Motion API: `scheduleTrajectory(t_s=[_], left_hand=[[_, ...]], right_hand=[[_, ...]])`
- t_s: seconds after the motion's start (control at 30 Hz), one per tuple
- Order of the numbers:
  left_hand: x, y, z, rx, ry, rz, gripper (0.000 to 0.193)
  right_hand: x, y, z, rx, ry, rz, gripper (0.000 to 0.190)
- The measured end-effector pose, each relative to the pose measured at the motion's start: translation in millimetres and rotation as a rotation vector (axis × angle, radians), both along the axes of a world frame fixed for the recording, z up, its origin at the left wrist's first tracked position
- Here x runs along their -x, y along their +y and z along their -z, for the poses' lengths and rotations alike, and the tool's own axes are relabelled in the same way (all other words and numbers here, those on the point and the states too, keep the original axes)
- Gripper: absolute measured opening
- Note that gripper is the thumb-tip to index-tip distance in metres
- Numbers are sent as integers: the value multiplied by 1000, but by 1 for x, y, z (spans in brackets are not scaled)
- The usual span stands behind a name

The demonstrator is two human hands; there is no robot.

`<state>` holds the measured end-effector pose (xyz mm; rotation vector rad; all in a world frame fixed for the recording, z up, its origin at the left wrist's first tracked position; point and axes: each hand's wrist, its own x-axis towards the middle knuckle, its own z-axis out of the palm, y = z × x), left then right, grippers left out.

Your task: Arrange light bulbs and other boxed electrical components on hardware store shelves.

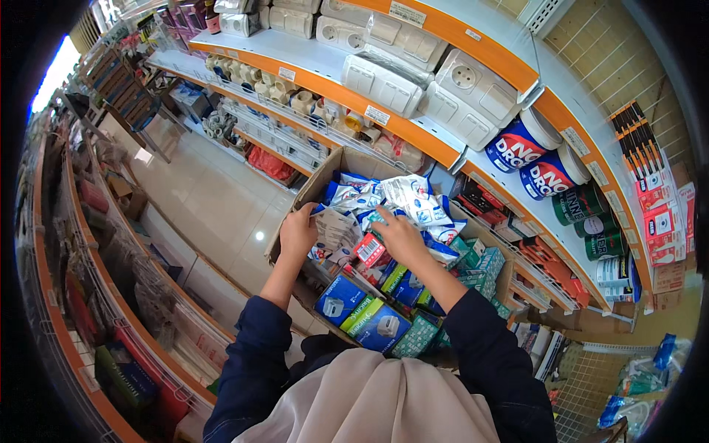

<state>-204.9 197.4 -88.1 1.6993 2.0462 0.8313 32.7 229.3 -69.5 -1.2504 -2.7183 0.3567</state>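
Observation:
Before me is an open cardboard box (501,288) filled with packaged goods. My left hand (299,232) is at its left side, fingers closed on the blue corner of a white plastic packet (337,235). My right hand (396,235) reaches over the middle of the contents. Its fingertips touch a small teal package (378,216); whether they grip it cannot be told. Several white-and-blue packets (412,194) lie at the far end. A small red box with a barcode (369,249) sits below my right hand. Blue-and-green cartons (382,326) and teal patterned boxes (487,266) fill the near part.
Shelving with orange edges (321,63) runs along the far side, holding white wall sockets and switches (382,83), pipe fittings (271,83) and paint tubs (518,144). Another stocked shelf (105,243) stands on the left. Between them lies a tiled floor (205,183) with a chair (124,91).

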Motion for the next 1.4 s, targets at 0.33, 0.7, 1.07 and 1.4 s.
scheduleTrajectory(t_s=[0.33,0.7,1.07,1.4], left_hand=[[10,-22,-1,-46,-38,-72,30],[7,-43,-5,-134,-193,25,32],[-13,-56,27,51,-325,160,33],[-15,-59,6,155,-656,349,67]], right_hand=[[38,58,-106,182,557,-9,24],[25,8,8,419,129,191,60],[39,-29,36,29,-505,60,76],[18,-4,-104,426,523,379,59]])
